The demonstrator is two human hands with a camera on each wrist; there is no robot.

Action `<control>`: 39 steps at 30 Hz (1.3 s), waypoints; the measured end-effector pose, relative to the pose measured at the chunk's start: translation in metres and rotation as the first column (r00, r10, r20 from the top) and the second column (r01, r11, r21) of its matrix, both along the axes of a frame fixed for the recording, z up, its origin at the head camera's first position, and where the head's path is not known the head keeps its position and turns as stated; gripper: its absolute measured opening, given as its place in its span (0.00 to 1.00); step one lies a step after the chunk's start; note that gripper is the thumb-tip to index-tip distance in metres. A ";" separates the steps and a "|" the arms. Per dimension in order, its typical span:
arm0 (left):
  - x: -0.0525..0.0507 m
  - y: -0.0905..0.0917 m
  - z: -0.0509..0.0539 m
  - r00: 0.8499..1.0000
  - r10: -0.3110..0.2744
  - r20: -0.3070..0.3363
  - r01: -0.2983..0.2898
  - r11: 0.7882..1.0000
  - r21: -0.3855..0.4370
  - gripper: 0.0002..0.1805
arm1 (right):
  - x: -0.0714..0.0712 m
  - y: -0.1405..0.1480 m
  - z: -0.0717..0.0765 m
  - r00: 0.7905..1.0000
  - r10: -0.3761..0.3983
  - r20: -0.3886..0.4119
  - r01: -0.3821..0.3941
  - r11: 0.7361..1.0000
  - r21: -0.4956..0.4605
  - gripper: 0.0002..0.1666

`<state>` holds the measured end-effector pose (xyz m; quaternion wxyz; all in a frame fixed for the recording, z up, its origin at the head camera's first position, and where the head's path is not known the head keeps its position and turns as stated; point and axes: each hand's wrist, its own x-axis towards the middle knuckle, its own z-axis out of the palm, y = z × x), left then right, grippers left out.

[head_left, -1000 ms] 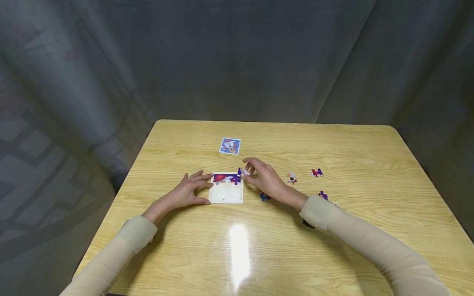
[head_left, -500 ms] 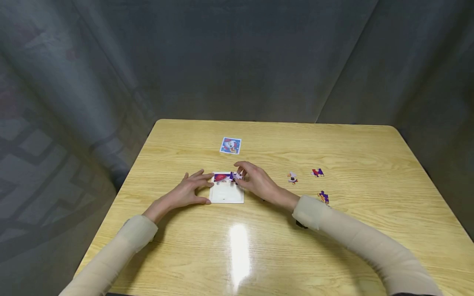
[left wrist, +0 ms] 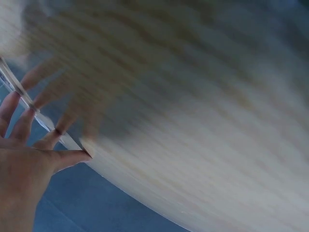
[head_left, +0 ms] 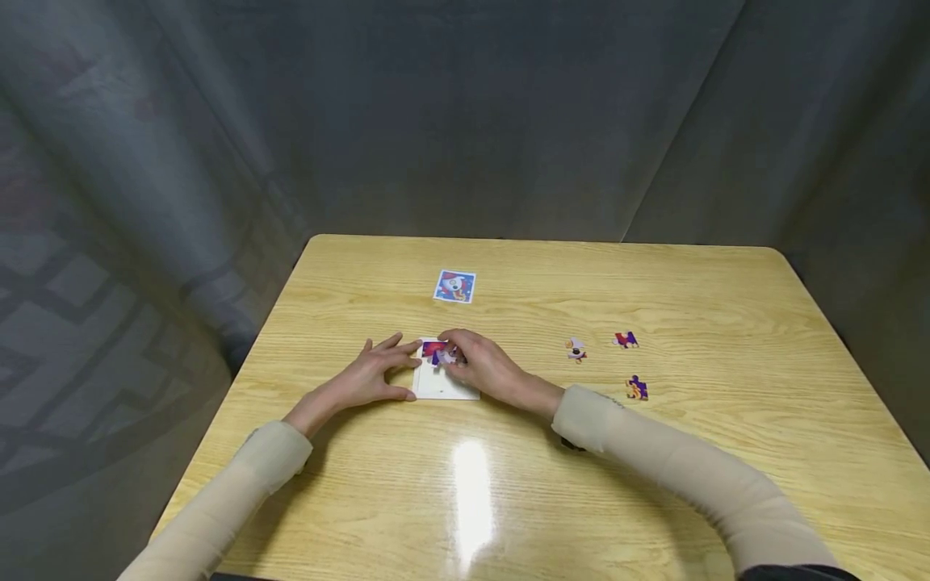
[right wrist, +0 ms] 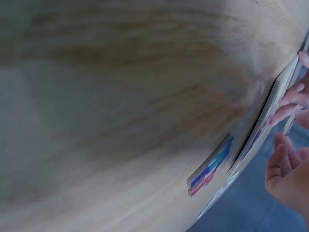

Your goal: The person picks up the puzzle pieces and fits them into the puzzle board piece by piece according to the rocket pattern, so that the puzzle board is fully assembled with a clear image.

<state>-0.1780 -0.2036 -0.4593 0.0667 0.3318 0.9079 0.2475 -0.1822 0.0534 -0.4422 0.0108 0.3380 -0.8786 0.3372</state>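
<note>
A white puzzle tray (head_left: 443, 390) lies flat on the table, with red and purple jigsaw pieces (head_left: 432, 348) along its far edge. My left hand (head_left: 372, 376) rests at the tray's left side, thumb and fingers spread and touching the edge. In the left wrist view, the fingertips meet that tray edge (left wrist: 43, 118). Over the upper part of the tray my right hand (head_left: 490, 371) pinches a purple-and-white jigsaw piece (head_left: 443, 356). The right fingers hide the tray's upper right corner. In the right wrist view the held piece (right wrist: 289, 122) shows only edge-on.
A small picture card (head_left: 454, 286) lies beyond the tray. To the right are loose jigsaw pieces: a white one (head_left: 576, 349), a red-purple one (head_left: 625, 340) and a purple-orange one (head_left: 637, 388). A blue-and-pink piece (right wrist: 210, 166) lies beside the tray in the right wrist view.
My right hand has moved left with the jigsaw piece, from beside the tray's upper right corner to over its upper middle. The left hand stays at the tray's left edge.
</note>
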 end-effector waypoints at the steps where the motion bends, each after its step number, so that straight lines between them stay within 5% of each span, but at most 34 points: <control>1: 0.000 0.000 0.000 1.000 0.001 -0.001 -0.001 1.000 -0.002 0.30 | 0.000 -0.001 -0.001 1.000 0.003 -0.002 -0.003 1.000 0.001 0.28; 39: -0.002 -0.001 -0.002 1.000 0.008 0.016 -0.008 1.000 -0.007 0.29 | -0.004 -0.024 -0.011 0.999 0.040 -0.022 -0.038 0.994 0.106 0.26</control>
